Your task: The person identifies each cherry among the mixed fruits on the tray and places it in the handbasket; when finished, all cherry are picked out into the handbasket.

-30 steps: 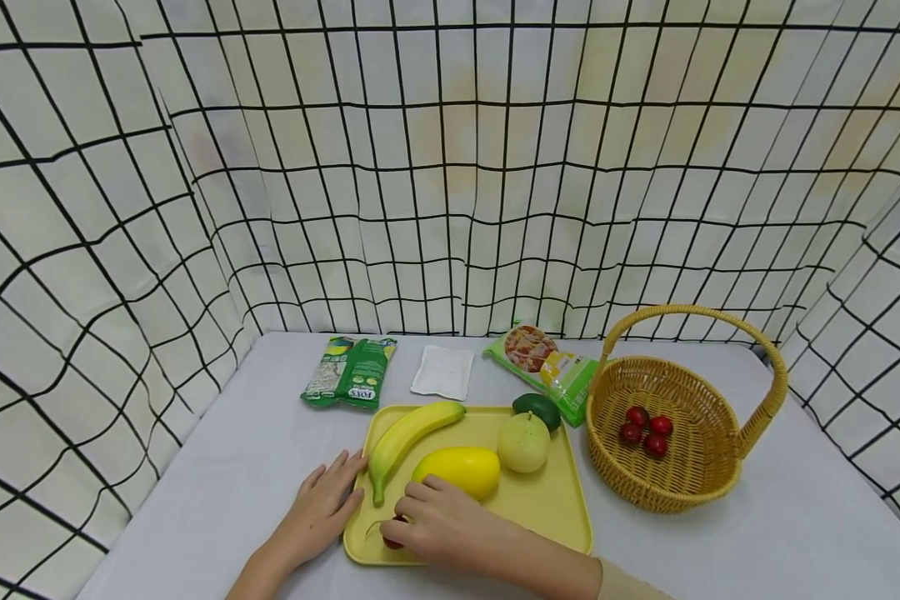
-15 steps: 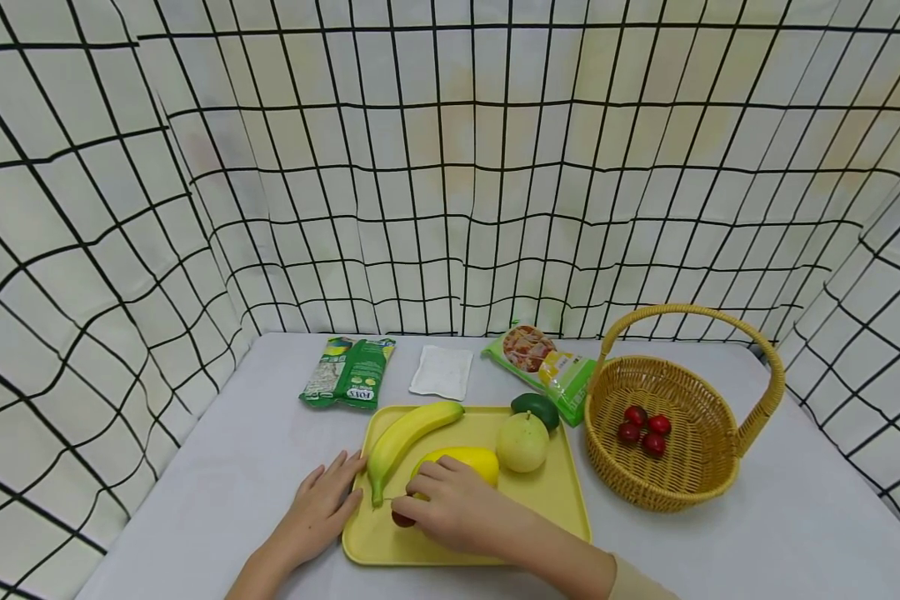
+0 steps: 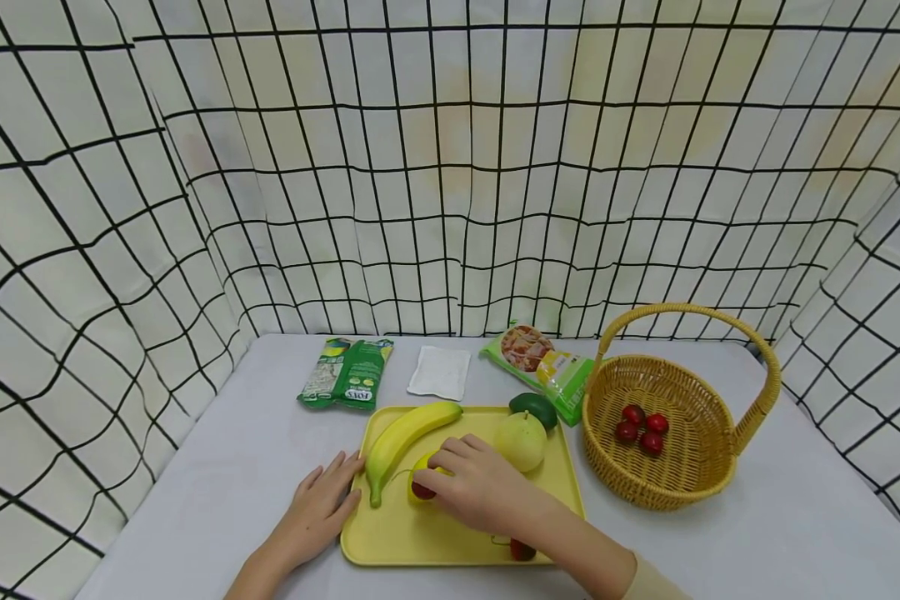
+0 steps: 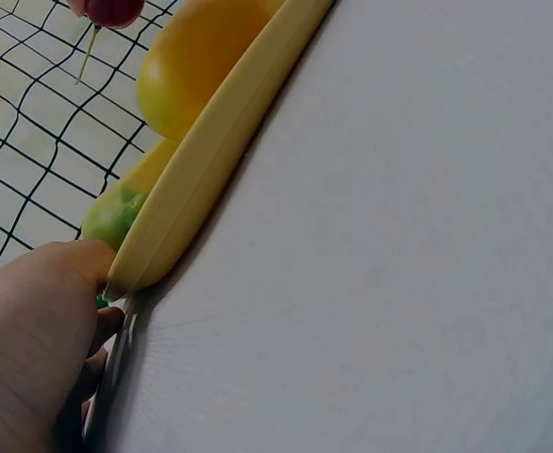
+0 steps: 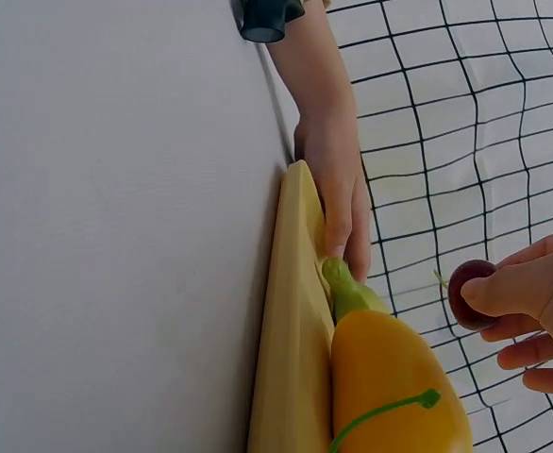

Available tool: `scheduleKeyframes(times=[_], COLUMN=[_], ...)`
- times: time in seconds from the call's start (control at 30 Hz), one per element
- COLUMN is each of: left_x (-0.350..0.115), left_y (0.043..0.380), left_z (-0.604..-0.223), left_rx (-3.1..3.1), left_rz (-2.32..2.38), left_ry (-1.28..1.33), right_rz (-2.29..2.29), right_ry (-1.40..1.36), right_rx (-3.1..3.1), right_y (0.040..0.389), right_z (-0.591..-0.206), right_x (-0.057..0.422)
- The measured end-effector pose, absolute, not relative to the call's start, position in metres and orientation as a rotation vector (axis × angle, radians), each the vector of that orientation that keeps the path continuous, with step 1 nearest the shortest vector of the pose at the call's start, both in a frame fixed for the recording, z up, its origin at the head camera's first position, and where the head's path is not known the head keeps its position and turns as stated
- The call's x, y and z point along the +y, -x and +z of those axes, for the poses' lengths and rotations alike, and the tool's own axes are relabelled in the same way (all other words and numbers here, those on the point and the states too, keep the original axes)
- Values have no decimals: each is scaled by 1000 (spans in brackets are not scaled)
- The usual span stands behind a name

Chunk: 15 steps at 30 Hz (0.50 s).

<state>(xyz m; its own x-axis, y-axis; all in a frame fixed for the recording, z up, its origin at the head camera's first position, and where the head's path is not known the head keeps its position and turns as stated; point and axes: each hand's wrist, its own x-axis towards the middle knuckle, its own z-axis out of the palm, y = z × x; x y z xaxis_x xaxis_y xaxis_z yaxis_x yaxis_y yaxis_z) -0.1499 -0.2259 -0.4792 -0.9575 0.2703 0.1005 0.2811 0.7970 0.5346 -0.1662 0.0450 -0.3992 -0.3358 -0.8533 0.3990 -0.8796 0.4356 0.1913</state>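
Held cherry [image 3: 423, 490]: in the air above the tray, overlapping the near-left side of the mango [image 5: 394, 373] in the head view; it hangs clear of any surface, so the pinch appears to bear its whole weight.
Right hand [image 3: 487, 487]: thumb and fingertips pinch the fruit's sides, a hold that leaves the stem [image 5: 440, 279] free and probably suits so small a body; the other fingers stand apart.
Form and colour: rounded, dark red, smooth, with one thin greenish stem projecting away from the palm.
Left hand [image 3: 326, 504]: fingers extended and spread, touching the left rim, presumably to steady it; no object is pinched.
Tray [image 3: 390, 542]: yellow and shallow; its raised edge likely checks rolling.
Second cherry [image 3: 522, 550]: on the near part of the tray, partly hidden by the right forearm [image 3: 581, 542].
Banana [image 3: 408, 442]: along the left side, its curve lending it stability.
Pear [image 3: 521, 442]: right of the mango, touching or nearly touching the avocado [image 3: 534, 408] at the far corner.
Wicker basket [image 3: 596, 458]: right of the tray; its wall encloses four red cherries [image 3: 652, 443], clustered together.
Green packet [image 3: 348, 372]: flat on the white cloth [image 3: 217, 467], beyond the tray.
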Motion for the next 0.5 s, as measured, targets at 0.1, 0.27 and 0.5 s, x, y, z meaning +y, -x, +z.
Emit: scheduleKeyframes(times=[0.1, 0.27, 0.5], left_x=[-226, -225, -225], left_y=[150, 150, 152], left_z=[-479, -479, -480], left_rx=[-2959, -2962, -2993], left_rz=[-889, -901, -904], left_ry=[459, 460, 443], right_rz=[97, 96, 128], right_ry=[-1448, -1417, -1369], right_rx=[-2253, -2273, -2278], right_y=[168, 171, 177], right_z=[-398, -396, -392], right_x=[50, 58, 70])
